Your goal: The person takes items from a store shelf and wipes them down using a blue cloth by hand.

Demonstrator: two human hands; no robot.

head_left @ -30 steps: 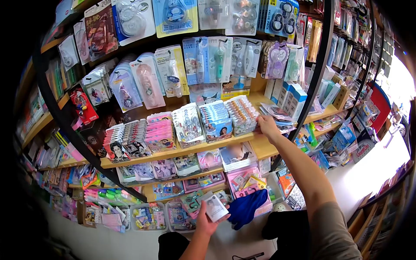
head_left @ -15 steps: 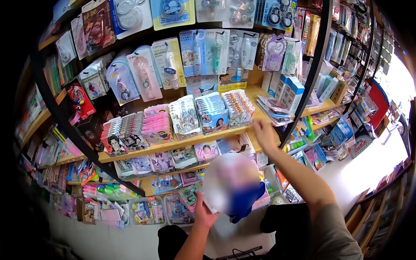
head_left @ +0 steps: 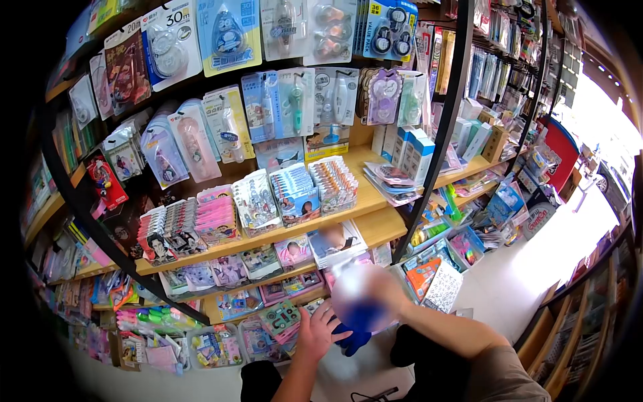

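At the lower middle, my left hand [head_left: 319, 331] has its fingers spread, with a green patterned pack [head_left: 280, 319] just to its left. Its fingertips are beside a blue thing [head_left: 356, 340], whose upper part is blurred. My right hand [head_left: 387, 295] is on the right side of that blurred area, and its fingers are smeared, so what it holds, if anything, is hidden. Above the hands, a white-edged picture pack [head_left: 336, 242] lies on the lower shelf.
A wooden shelf [head_left: 295, 223] holds rows of small packs, with blister packs [head_left: 230, 127] hanging above. A black post [head_left: 439, 151] slants between shelf sections. Below are plastic bins [head_left: 216, 347]. My dark-clothed knees are at the bottom.
My right hand has come down from the shelf edge to the blurred area. My left hand's fingers have spread. The shelves appear shifted left and down in view.
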